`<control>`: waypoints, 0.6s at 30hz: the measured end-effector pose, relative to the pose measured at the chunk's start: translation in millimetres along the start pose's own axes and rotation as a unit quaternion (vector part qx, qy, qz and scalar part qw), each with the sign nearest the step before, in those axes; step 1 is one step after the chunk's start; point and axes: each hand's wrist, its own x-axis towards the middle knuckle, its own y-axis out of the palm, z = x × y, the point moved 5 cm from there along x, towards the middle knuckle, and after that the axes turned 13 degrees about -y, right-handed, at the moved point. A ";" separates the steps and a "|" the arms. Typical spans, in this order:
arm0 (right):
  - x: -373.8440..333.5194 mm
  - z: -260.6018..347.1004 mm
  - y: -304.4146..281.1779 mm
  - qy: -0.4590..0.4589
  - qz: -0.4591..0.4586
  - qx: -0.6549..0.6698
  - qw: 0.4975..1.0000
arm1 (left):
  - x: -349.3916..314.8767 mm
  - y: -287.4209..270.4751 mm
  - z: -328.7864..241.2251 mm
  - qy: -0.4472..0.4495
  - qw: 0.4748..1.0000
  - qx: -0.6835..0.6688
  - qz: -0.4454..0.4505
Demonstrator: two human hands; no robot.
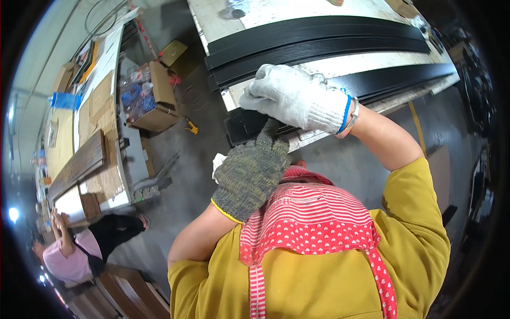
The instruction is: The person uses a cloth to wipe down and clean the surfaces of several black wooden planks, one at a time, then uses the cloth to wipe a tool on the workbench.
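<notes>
My left hand, in a dark grey-green knitted glove, is at the near left end of a black board, with its fingers reaching onto it. A crumpled white piece, like cloth or paper, pokes out from under this hand. Just above, my right hand wears a white knitted glove and is closed, its fingertips curled down over the same board. Whatever those fingers pinch is hidden. Two more long black boards lie farther back on the white table.
Across the aisle on the left stands another workbench with a brown plank. A cardboard box full of plastic bottles sits beside it. A person in pink is at the lower left. A yellow tool lies on the floor.
</notes>
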 end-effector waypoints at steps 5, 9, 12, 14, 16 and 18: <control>-41.7 -29.3 -22.1 0.111 -0.012 -0.049 0.993 | 7.9 -8.4 -0.3 0.052 0.999 0.014 0.001; -47.9 -18.3 -33.1 0.110 -0.087 -0.075 0.987 | 8.1 -25.3 -9.9 0.064 0.996 0.057 0.005; -64.5 -25.0 -47.0 0.132 -0.069 -0.079 0.986 | 6.0 -37.8 -18.6 0.085 0.991 0.102 -0.028; -98.2 -43.7 -66.2 0.233 -0.030 -0.067 0.970 | 17.7 -35.9 -23.4 0.110 0.986 0.123 -0.031; -128.3 -63.4 -83.5 0.257 -0.053 -0.090 0.961 | 27.6 -39.6 -19.7 0.089 0.991 0.099 0.000; -154.6 -79.6 -103.7 0.272 -0.059 -0.128 0.952 | 53.9 -46.9 -40.0 0.081 0.988 0.124 0.048</control>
